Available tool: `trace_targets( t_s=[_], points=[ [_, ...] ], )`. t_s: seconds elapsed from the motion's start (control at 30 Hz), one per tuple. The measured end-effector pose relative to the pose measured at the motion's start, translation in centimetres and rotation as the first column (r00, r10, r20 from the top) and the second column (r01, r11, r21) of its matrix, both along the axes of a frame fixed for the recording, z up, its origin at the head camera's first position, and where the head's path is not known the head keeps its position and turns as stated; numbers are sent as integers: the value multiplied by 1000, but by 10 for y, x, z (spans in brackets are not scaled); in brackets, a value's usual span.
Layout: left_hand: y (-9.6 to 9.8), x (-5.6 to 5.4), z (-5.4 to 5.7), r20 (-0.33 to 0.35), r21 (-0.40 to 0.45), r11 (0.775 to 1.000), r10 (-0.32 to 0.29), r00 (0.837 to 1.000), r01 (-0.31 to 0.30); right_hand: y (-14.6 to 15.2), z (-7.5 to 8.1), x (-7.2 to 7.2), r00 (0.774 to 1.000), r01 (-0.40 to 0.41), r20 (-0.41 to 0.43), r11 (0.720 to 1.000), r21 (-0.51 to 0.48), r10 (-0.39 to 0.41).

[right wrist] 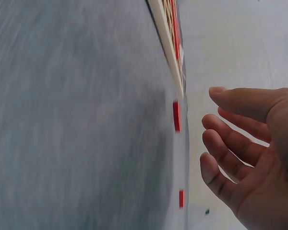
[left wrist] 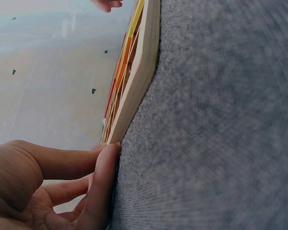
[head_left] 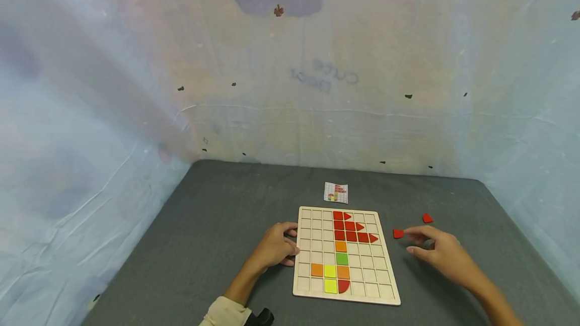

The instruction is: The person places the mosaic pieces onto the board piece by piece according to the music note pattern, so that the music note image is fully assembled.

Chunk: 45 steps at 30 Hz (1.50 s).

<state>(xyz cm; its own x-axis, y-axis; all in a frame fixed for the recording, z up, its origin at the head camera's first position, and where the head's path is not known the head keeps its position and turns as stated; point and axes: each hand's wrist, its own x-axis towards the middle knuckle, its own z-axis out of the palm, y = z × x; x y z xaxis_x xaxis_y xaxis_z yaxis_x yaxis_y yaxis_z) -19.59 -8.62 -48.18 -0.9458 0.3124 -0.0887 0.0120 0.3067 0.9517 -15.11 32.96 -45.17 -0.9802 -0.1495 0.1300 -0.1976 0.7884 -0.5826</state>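
Observation:
A square wooden grid board (head_left: 317, 253) lies on the dark table, holding red, orange, green and yellow tiles in some cells. At its left edge, my left hand (head_left: 276, 245) grips the rim; the left wrist view has the thumb and a finger (left wrist: 105, 172) pinching the board's edge (left wrist: 139, 72). To the right of the board, my right hand (head_left: 437, 253) hovers with fingers loosely bent and nothing between them. Just beyond its fingertips is a loose red piece (head_left: 397, 234). A second red piece (head_left: 427, 218) lies farther back. Both also show in the right wrist view.
Behind the board lies a small printed card (head_left: 336, 192) with a coloured grid pattern. The grey cloth-covered table (head_left: 217, 205) extends around everything. Pale hanging sheets (head_left: 290, 130) enclose the back and sides.

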Motion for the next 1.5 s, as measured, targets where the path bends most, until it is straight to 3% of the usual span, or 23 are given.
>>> trace_targets(
  t_s=[0.27, 0.67, 1.17, 1.5],
  points=[
    [0, 0, 0, -4, -11, 1000, 5, 1000, -5, 33, -6, 2, 998, 57, -22, 997, 50, -56],
    [0, -1, -1, -1, -6, 1000, 3, 1000, -3, 73, -10, 2, 990, 120, 72, 990, 68, -125],
    [0, -1, -1, -9, -5, 1000, -1, 1000, 1, 97, -11, -1, 978, 132, 144, 984, 121, -148],
    [0, -1, -1, -3, -5, 1000, 8, 1000, -8, 104, -12, 1, 970, 138, 188, 985, 105, -156]
  ],
)
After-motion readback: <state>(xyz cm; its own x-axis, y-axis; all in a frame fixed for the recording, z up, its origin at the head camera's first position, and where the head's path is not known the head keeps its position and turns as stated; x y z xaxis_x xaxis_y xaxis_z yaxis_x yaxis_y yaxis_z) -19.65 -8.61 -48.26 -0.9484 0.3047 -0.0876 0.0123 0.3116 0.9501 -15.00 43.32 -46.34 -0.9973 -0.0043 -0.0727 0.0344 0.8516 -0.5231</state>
